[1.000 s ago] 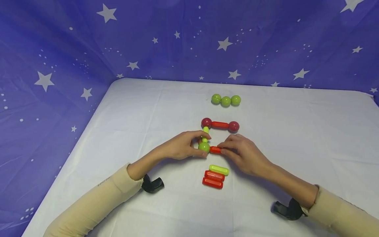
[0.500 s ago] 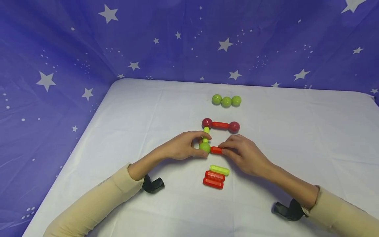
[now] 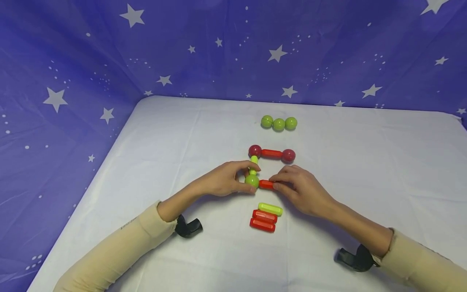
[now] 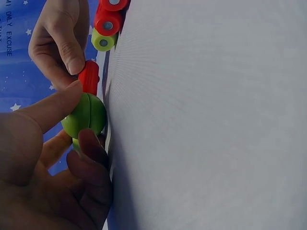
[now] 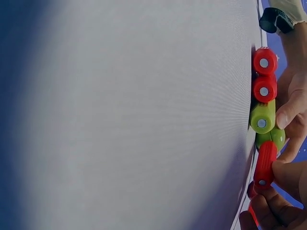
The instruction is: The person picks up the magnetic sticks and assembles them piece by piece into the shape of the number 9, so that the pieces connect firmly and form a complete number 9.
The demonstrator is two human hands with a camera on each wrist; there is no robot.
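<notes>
My left hand (image 3: 227, 179) grips the green ball (image 3: 251, 181) at the near left corner of a joined shape, thumb in front and fingers behind. A yellow-green rod (image 3: 253, 160) runs from that ball back to a red ball (image 3: 255, 151); a red rod (image 3: 271, 154) links it with another red ball (image 3: 288, 155). My right hand (image 3: 304, 190) pinches a red rod (image 3: 265, 184), whose left end meets the green ball. In the right wrist view the rod (image 5: 265, 165) shows a metal dot at its free end.
Nearer the front lie a loose yellow-green rod (image 3: 270, 209) and two red rods (image 3: 262, 225), side by side. Three green balls (image 3: 279, 124) sit in a row farther back on the white cloth (image 3: 204, 134). A blue starry sheet (image 3: 233, 69) stands behind and at the left.
</notes>
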